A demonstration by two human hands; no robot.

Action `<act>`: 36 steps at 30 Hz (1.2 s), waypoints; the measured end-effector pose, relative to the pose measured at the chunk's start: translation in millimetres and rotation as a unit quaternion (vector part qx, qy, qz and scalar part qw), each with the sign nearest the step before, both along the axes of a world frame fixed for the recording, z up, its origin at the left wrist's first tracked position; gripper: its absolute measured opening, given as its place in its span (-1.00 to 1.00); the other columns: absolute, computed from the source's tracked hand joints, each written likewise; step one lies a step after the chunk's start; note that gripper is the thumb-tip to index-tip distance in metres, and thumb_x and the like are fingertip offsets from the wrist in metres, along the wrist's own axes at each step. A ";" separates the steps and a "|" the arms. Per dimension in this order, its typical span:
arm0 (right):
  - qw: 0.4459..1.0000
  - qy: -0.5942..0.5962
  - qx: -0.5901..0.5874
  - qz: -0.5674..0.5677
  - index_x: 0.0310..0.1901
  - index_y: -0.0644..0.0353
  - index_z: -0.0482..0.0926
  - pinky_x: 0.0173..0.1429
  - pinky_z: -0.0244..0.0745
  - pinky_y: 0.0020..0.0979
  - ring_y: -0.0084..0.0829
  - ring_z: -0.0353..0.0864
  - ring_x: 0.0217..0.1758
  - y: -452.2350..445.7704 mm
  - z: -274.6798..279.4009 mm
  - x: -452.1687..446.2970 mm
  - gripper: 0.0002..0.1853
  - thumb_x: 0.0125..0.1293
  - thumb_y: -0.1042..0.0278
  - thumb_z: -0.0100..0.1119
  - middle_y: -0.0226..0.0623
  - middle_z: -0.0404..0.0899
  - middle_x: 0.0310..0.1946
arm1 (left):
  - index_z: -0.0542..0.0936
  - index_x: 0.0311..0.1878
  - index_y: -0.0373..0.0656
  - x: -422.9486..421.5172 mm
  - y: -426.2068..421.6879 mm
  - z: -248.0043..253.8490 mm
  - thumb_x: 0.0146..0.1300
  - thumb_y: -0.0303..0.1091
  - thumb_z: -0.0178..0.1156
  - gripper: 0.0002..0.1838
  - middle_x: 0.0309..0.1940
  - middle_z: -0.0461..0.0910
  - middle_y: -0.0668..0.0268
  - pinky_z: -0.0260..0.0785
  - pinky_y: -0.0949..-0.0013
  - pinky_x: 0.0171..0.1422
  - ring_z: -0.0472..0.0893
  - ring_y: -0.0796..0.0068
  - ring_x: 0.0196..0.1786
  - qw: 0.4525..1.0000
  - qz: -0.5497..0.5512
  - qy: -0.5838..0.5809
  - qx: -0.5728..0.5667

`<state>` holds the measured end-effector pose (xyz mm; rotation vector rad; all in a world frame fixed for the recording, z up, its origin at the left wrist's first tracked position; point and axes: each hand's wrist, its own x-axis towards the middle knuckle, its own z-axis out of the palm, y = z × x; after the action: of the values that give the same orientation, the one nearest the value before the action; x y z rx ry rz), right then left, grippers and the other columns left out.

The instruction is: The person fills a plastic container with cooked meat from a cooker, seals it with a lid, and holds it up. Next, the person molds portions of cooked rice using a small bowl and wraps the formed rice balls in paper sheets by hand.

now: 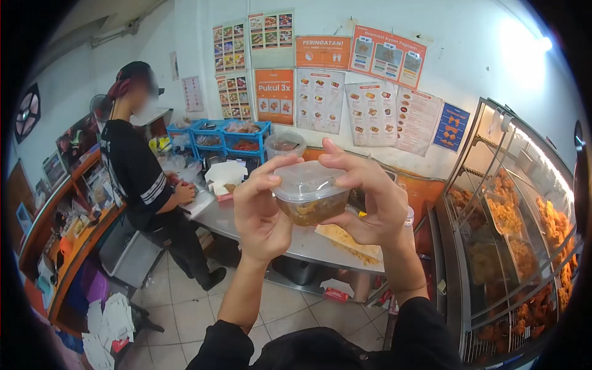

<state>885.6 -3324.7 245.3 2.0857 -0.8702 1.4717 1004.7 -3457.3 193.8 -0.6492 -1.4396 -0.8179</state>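
Both of my hands hold up a small clear plastic container point(313, 200) with a lid, in the middle of the view. Brownish food or sauce shows through its wall. My left hand point(262, 203) grips its left side, with fingers at the lid's edge. On the right side, my right hand point(372, 197) has fingers on the lid and beneath the container. Below and behind it, a tray of yellowish crumbs point(350, 245) rests on the metal table point(296, 243).
A co-worker point(139, 160) in black stands at the table's left end. Blue baskets point(225, 139) and a clear tub point(285, 144) stand at the back. A glass cabinet with fried food point(509, 234) is at right, a wooden counter point(71, 259) at left.
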 end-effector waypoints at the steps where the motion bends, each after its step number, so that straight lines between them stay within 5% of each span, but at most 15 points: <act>1: 1.000 0.003 0.000 -0.004 0.00 0.25 0.49 0.26 0.51 -0.16 0.06 0.51 0.29 -4.9 0.1 -6.0 -0.42 -0.08 0.42 0.57 0.01 0.61 0.07 | 0.25 0.17 -0.14 -6.9 -5.6 -1.3 0.20 -0.70 0.19 -0.48 0.24 0.33 -0.24 0.34 0.07 0.36 0.42 -0.04 0.33 1.000 -0.002 -0.002 0.003; 4: 1.000 0.021 0.018 -0.001 0.00 0.32 0.43 0.41 0.29 0.18 0.05 0.51 0.26 -18.3 -3.3 -30.5 -0.43 0.02 0.34 0.55 0.18 0.55 0.07 | 0.25 0.17 -0.14 -27.6 -19.1 -4.6 0.21 -0.70 0.19 -0.48 0.25 0.33 -0.26 0.34 0.06 0.36 0.42 -0.04 0.33 1.000 -0.006 -0.003 0.014; 7: 0.999 0.021 -0.020 0.020 -0.02 0.32 0.50 0.24 0.53 -0.15 0.07 0.55 0.23 -36.0 -3.4 -51.9 -0.45 -0.05 0.41 0.55 0.06 0.61 0.06 | 0.24 0.17 -0.14 -46.4 -28.5 -3.7 0.22 -0.70 0.18 -0.48 0.25 0.32 -0.27 0.34 0.06 0.36 0.42 -0.05 0.33 1.000 -0.010 0.004 0.018; 16: 0.996 -0.075 0.005 0.052 -0.05 0.30 0.53 0.26 0.51 -0.15 0.02 0.56 0.24 -60.6 -41.3 -115.9 -0.44 -0.15 0.59 0.55 0.07 0.60 0.08 | 0.33 0.13 -0.14 -108.4 -47.1 -32.4 0.14 -0.81 0.12 -0.49 0.28 0.32 -0.29 0.41 0.10 0.30 0.47 -0.08 0.29 0.999 0.007 0.008 0.050; 21: 0.991 -0.092 0.092 0.040 -0.15 0.25 0.49 0.29 0.48 -0.11 0.04 0.53 0.27 -63.5 -132.7 -162.0 -0.53 -0.11 0.62 0.52 0.06 0.59 0.10 | 0.43 0.07 -0.11 -111.4 -64.3 -106.2 0.04 -0.70 0.32 -0.48 0.34 0.31 -0.20 0.46 0.16 0.24 0.53 -0.05 0.25 0.973 0.177 -0.150 -0.017; 23: 0.985 -0.057 0.161 -0.005 -0.16 0.25 0.49 0.30 0.48 -0.13 0.02 0.52 0.29 -60.0 -191.5 -180.0 -0.55 -0.10 0.64 0.50 0.02 0.59 0.10 | 0.38 0.13 -0.06 -102.1 -56.1 -137.7 0.07 -0.65 0.35 -0.43 0.38 0.26 -0.18 0.41 0.04 0.30 0.49 -0.09 0.29 0.932 0.241 -0.269 -0.003; 24: 0.979 -0.073 0.191 -0.017 -0.16 0.24 0.49 0.29 0.49 -0.15 -0.02 0.52 0.29 -63.2 -229.0 -186.2 -0.57 -0.09 0.64 0.48 -0.03 0.59 0.10 | 0.31 0.35 -0.02 -93.9 -52.7 -160.1 0.00 -0.56 0.43 -0.19 0.47 0.16 -0.04 0.40 0.05 0.30 0.44 0.00 0.35 0.893 0.308 -0.329 0.009; 29: 0.937 -0.078 0.327 -0.094 -0.11 0.19 0.50 0.22 0.53 -0.20 -0.10 0.48 0.31 -110.3 -442.4 -212.2 -0.60 -0.04 0.58 0.40 -0.18 0.53 0.15 | 0.06 0.53 -0.14 -19.9 19.8 -282.0 0.03 -0.43 0.45 0.02 0.53 -0.04 -0.05 0.30 0.09 0.40 0.19 -0.10 0.49 0.692 0.358 -0.524 0.345; 33: 0.879 -0.056 0.448 -0.151 0.01 0.16 0.47 0.26 0.49 -0.17 -0.05 0.37 0.39 -194.9 -507.0 -204.8 -0.64 0.14 0.48 0.24 -0.12 0.42 0.26 | 0.05 0.52 -0.18 69.5 109.7 -348.1 0.11 -0.42 0.40 -0.04 0.50 -0.04 -0.17 0.24 0.09 0.44 0.18 -0.22 0.46 0.544 0.439 -0.566 0.437; 36: 0.876 -0.022 0.435 -0.206 0.17 0.11 0.44 0.35 0.40 -0.13 -0.02 0.28 0.43 -274.6 -560.7 -196.5 -0.60 0.28 0.41 0.06 -0.02 0.34 0.32 | 0.08 0.50 -0.22 140.6 200.7 -381.6 0.11 -0.41 0.39 -0.07 0.48 -0.01 -0.25 0.14 0.04 0.49 0.16 -0.27 0.46 0.415 0.525 -0.567 0.481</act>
<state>689.1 -3599.3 -315.4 2.1827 -2.1419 0.9643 1145.3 -3256.7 -187.8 1.9758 -1.6372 -0.7730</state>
